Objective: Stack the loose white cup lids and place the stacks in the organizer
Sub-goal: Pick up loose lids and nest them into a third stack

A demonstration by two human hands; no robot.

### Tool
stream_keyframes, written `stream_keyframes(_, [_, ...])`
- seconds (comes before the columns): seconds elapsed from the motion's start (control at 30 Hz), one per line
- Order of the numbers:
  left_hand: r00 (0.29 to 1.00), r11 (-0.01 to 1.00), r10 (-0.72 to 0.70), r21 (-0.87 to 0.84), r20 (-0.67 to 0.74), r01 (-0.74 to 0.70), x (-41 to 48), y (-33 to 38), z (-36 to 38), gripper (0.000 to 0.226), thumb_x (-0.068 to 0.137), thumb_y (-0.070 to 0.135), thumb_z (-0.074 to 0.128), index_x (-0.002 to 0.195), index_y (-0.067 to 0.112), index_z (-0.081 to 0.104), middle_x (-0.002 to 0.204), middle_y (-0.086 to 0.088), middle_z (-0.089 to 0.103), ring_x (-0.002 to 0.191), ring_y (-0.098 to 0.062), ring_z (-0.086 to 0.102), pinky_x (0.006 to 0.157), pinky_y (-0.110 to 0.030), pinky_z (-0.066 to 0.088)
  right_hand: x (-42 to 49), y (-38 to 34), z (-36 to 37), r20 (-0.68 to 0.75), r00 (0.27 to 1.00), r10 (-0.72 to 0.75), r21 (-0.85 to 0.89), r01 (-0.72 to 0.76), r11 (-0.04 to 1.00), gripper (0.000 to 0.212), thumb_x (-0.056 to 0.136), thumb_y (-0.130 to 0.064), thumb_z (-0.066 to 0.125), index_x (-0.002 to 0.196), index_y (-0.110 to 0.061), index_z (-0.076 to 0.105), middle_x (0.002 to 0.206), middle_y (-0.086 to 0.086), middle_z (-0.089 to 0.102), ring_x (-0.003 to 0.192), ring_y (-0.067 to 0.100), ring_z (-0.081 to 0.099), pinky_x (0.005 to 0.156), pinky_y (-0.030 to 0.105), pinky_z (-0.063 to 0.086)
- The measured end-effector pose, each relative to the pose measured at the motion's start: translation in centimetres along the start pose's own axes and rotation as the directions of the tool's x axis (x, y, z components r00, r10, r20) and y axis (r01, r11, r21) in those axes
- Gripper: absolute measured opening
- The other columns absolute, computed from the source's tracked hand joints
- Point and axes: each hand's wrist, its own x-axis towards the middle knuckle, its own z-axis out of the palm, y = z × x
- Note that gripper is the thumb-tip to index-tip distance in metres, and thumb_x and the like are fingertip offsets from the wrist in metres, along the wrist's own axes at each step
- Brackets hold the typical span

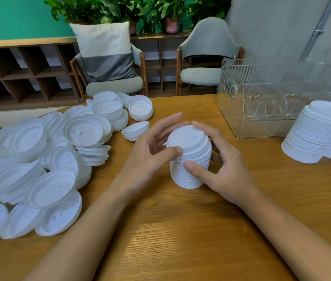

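Both forearms reach in over the table (180,230). Between the hands stands a stack (189,157) of nested white lids, its long axis upright, flat tops facing up, leaning slightly toward the left hand (150,151). That hand's thumb presses the stack's upper left side; its fingers (166,122) are spread and curl loosely behind the top. The right hand (221,165) cups the other side, thumb on the front wall lower down, fingers curved round the back, index tip at the top rim. Left of the left fingers sprawls a pile (45,159) of loose lids. Beyond the right fingers sits the clear organizer (262,94), with two finished stacks (322,134) just beside it.
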Motion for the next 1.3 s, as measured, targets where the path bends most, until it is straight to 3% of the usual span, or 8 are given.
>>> stream_keyframes(0.13, [0.977, 0.988, 0.068, 0.148, -0.204, -0.038, 0.1, 0.0, 0.3, 0.07, 0.079, 0.038, 0.084, 0.143, 0.027, 0.059, 0.12, 0.006, 0.071, 0.119, -0.011, 0.065, 0.099, -0.027, 0.052, 0.0, -0.2, 0.1, -0.003, 0.999, 0.036, 0.039, -0.036, 0.999, 0.089, 0.081, -0.048, 0.082, 0.156, -0.048, 0.034, 0.149, -0.021, 0.052, 0.139, 0.009, 0.052, 0.102, 0.033, 0.054])
stream_keyframes(0.3, [0.954, 0.946, 0.092, 0.324, -0.286, 0.006, 0.0, -0.4, 1.6, 0.066, 0.065, 0.065, 0.08, 0.125, 0.039, 0.069, 0.113, 0.01, 0.059, 0.111, -0.004, 0.059, 0.095, -0.022, 0.049, 0.0, -0.2, 0.2, -0.003, 1.0, -0.001, 0.025, 0.002, 1.0, 0.08, 0.082, -0.041, 0.085, 0.152, -0.037, 0.046, 0.146, -0.016, 0.056, 0.138, 0.014, 0.053, 0.102, 0.043, 0.056])
stream_keyframes(0.5, [1.0, 0.997, -0.009, 0.072, 0.0, 0.009, -0.1, 0.2, -0.3, 0.067, 0.083, 0.035, 0.073, 0.147, 0.027, 0.056, 0.142, 0.009, 0.063, 0.138, -0.008, 0.054, 0.109, -0.028, 0.049, 0.0, -0.2, 0.1, 0.002, 1.0, 0.012, 0.049, -0.012, 0.999, 0.077, 0.082, -0.048, 0.081, 0.15, -0.038, 0.047, 0.147, -0.018, 0.054, 0.139, 0.014, 0.052, 0.102, 0.044, 0.056])
stream_keyframes(0.6, [0.996, 0.992, -0.001, 0.123, -0.091, 0.012, 0.0, 0.4, -0.2, 0.064, 0.082, 0.028, 0.084, 0.142, 0.028, 0.061, 0.132, 0.009, 0.07, 0.129, -0.008, 0.062, 0.107, -0.031, 0.052, 0.0, -0.4, 0.2, -0.002, 0.999, 0.034, 0.048, -0.034, 0.998, 0.083, 0.081, -0.049, 0.082, 0.153, -0.045, 0.041, 0.149, -0.021, 0.051, 0.14, 0.009, 0.051, 0.104, 0.04, 0.055])
stream_keyframes(0.73, [0.975, 0.951, 0.077, 0.308, -0.207, -0.01, -0.1, 0.3, 0.7, 0.064, 0.071, 0.055, 0.088, 0.128, 0.034, 0.07, 0.125, 0.011, 0.069, 0.122, -0.007, 0.064, 0.101, -0.035, 0.056, 0.0, -0.4, 0.3, -0.005, 1.0, 0.031, 0.032, -0.031, 0.999, 0.092, 0.079, -0.044, 0.086, 0.156, -0.047, 0.035, 0.149, -0.023, 0.05, 0.14, 0.008, 0.05, 0.104, 0.035, 0.054])
stream_keyframes(0.9, [0.959, 0.93, 0.125, 0.368, -0.255, -0.023, -0.2, 0.5, 1.4, 0.061, 0.068, 0.062, 0.086, 0.121, 0.034, 0.072, 0.118, 0.015, 0.068, 0.117, -0.005, 0.064, 0.094, -0.027, 0.055, -0.1, -0.3, 0.2, -0.008, 1.0, 0.016, 0.018, -0.016, 1.0, 0.086, 0.081, -0.043, 0.087, 0.154, -0.04, 0.042, 0.146, -0.018, 0.053, 0.139, 0.011, 0.051, 0.103, 0.039, 0.055])
stream_keyframes(1.17, [0.968, 0.939, 0.078, 0.343, -0.238, 0.008, -0.1, -0.1, 1.5, 0.057, 0.072, 0.05, 0.093, 0.122, 0.032, 0.072, 0.119, 0.012, 0.068, 0.116, -0.003, 0.063, 0.089, -0.018, 0.052, -0.2, -0.2, 0.2, 0.002, 1.0, 0.024, -0.045, -0.023, 0.999, 0.076, 0.081, -0.051, 0.085, 0.147, -0.035, 0.052, 0.142, -0.019, 0.053, 0.136, 0.006, 0.051, 0.103, 0.041, 0.055])
stream_keyframes(1.3, [0.979, 0.941, 0.094, 0.338, -0.178, -0.029, 0.0, -0.4, 0.2, 0.048, 0.088, 0.059, 0.069, 0.126, 0.03, 0.073, 0.121, 0.012, 0.069, 0.12, -0.008, 0.063, 0.093, -0.021, 0.052, -0.1, -0.2, 0.2, 0.004, 1.0, 0.029, -0.061, -0.029, 0.998, 0.075, 0.078, -0.049, 0.084, 0.145, -0.036, 0.052, 0.139, -0.022, 0.055, 0.133, 0.003, 0.053, 0.102, 0.038, 0.055])
